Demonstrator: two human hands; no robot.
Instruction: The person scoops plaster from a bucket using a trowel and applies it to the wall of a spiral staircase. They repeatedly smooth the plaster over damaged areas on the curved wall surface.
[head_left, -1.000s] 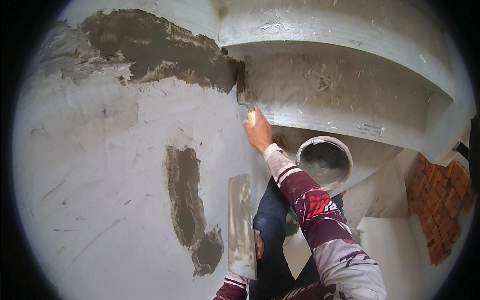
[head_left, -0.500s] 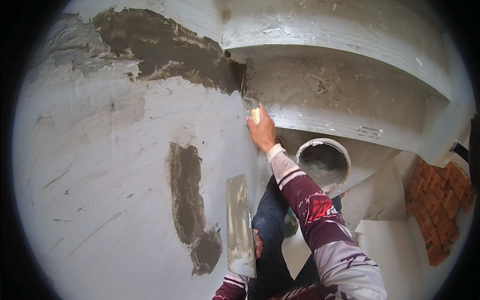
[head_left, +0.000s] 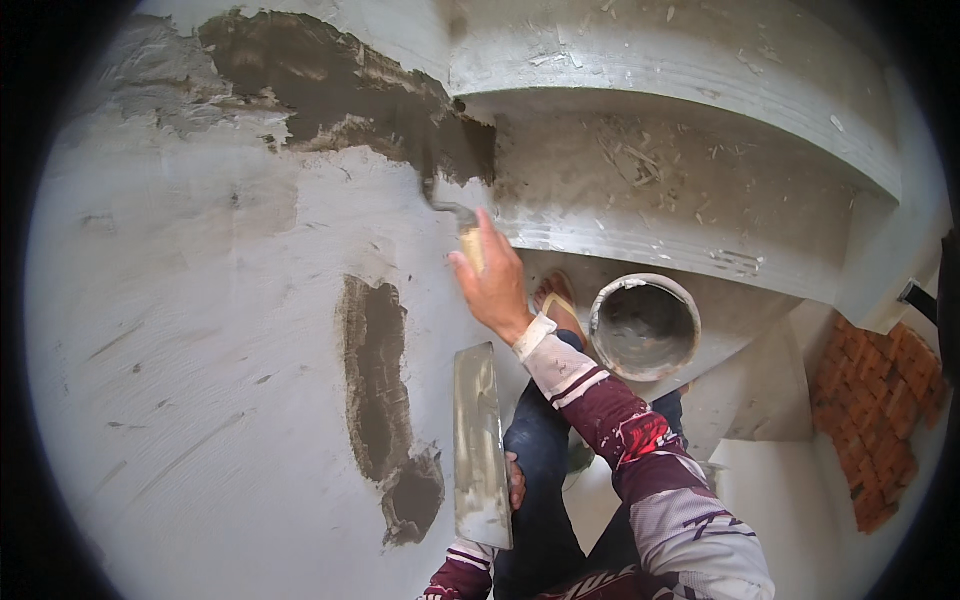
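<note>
My right hand (head_left: 497, 285) grips a small trowel by its pale wooden handle (head_left: 471, 250). Its bent metal neck (head_left: 455, 209) reaches to the lower edge of a dark wet mortar patch (head_left: 370, 105) on the white wall (head_left: 240, 330). The trowel's blade shows nearly edge-on and blends into the mortar. Low beside the wall, my left hand (head_left: 517, 483) is closed on a long rectangular plastering trowel (head_left: 480, 440), whose blade stands upright with grey smears. That trowel's handle is hidden behind the blade.
Concrete steps (head_left: 660, 180) with scattered debris meet the wall at the mortar patch. A bucket (head_left: 646, 328) with grey residue stands beside my sandalled foot (head_left: 560, 305). A second mortar patch (head_left: 377, 380) marks the wall lower down. Reddish bricks (head_left: 880, 410) lie at the right.
My right hand has moved left with the small trowel, away from the corner at the step and along the wall. My left hand and the plastering trowel stay nearly in place.
</note>
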